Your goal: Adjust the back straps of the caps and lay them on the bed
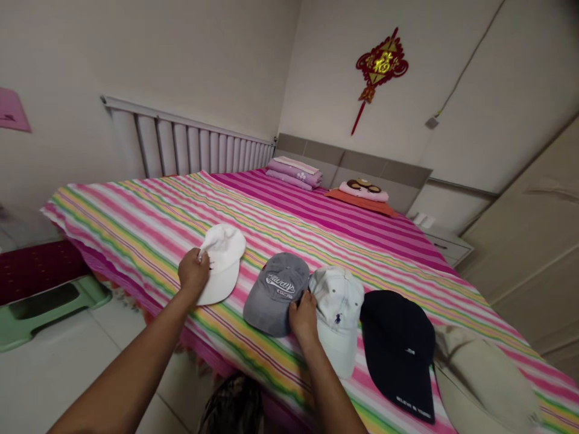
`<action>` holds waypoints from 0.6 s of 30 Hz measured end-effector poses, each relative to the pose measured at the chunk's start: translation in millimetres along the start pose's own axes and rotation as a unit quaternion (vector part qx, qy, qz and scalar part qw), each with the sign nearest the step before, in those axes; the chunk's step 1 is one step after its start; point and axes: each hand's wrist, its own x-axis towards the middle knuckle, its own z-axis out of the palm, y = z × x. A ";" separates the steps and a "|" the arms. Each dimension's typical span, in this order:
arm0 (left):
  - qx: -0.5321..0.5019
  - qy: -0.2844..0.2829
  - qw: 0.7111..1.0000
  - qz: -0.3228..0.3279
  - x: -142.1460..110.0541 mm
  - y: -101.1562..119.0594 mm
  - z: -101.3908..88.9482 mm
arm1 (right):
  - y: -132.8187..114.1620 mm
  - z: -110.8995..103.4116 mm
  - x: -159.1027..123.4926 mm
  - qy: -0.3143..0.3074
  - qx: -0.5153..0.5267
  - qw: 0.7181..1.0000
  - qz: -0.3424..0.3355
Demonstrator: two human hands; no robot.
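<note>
Several caps lie in a row along the near side of the bed. My left hand (194,272) pinches the left edge of a white baseball cap (226,247), its brim toward me. Beside it is a grey baseball cap (275,292) with white lettering, and my right hand (304,314) has its fingers closed on that cap's right edge. Touching this hand on the other side is an off-white cap (339,301) with a small dark emblem. Farther right come a black cap (398,343) and a beige hat (488,374), partly cut off below.
A striped sheet (149,223) covers the bed. Folded purple bedding (296,173) and a pink pillow (362,190) lie by the headboard (357,163). A white radiator (190,141) lines the wall. A green stool (58,310) stands lower left, a nightstand (446,244) at right.
</note>
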 end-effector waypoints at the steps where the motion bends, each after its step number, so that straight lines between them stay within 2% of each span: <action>1: -0.007 -0.013 1.000 0.014 6.6 -0.8 -0.8 | -1.9 -4.6 0.1 0.000 -0.009 1.000 0.007; 4: -0.042 0.007 0.993 0.108 7.1 6.4 -1.4 | -7.5 -21.8 13.8 -0.002 -0.033 0.999 0.002; 6: -0.064 0.021 0.981 0.183 -12.7 17.0 1.6 | -11.3 -31.8 35.7 -0.019 -0.044 0.999 -0.023; 8: -0.077 -0.021 0.965 0.251 -45.0 26.7 8.6 | -15.6 -37.0 63.5 -0.048 -0.053 0.996 -0.047; 10: -0.105 -0.084 0.933 0.333 -80.5 31.3 18.7 | -20.3 -36.4 89.8 -0.076 -0.062 0.994 -0.057; 11: -0.115 -0.102 0.923 0.353 -96.4 31.4 24.0 | -22.8 -34.1 100.4 -0.091 -0.066 0.992 -0.058; 14: -0.126 -0.121 0.918 0.355 -128.2 26.1 37.7 | -30.7 -22.9 117.5 -0.131 -0.072 0.987 -0.057; 18: -0.146 -0.128 0.932 0.306 -139.0 20.1 47.2 | -39.3 -7.6 116.0 -0.156 -0.084 0.983 -0.053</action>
